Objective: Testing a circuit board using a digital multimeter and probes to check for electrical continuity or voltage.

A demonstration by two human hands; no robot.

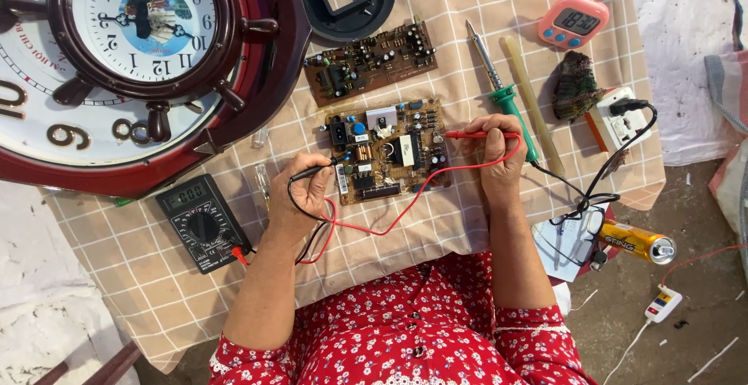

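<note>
Tan circuit board [387, 150] lies flat on the checked-cloth table [436, 229], between both hands. Left hand [306, 190] pinches the black probe [315, 171], tip at the board's left edge. Right hand [499, 155] grips the red probe [475, 134], tip over the right edge. Exact contact points too small to tell. Multimeter [204, 222] left, leads partly hidden under the left wrist.

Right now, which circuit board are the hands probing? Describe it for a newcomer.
On the checked cloth, below the big clock, lie two boards. It is the nearer, tan circuit board, touched by the probes in the left hand and right hand; the brown board lies untouched.
</note>
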